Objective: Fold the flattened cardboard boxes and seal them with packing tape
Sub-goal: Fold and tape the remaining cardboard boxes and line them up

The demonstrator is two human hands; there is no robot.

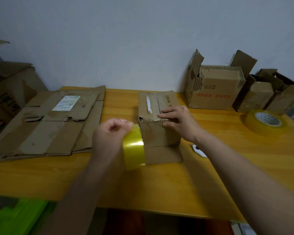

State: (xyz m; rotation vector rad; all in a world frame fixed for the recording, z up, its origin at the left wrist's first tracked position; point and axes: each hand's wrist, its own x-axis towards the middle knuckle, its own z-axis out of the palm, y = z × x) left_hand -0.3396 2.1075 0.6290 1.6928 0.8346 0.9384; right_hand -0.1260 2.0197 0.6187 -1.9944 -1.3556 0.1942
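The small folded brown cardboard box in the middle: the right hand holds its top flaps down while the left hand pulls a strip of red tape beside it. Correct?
Not quite. The head view shows the strip of tape is yellow, not red. The right hand does press on the small folded brown cardboard box while the left hand pulls the strip.

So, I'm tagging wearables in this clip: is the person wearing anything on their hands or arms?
Nothing shows. The left hand and right hand are bare, with no gloves, rings or watch visible. Both forearms are uncovered to the frame's bottom edge, with no sleeves in view.
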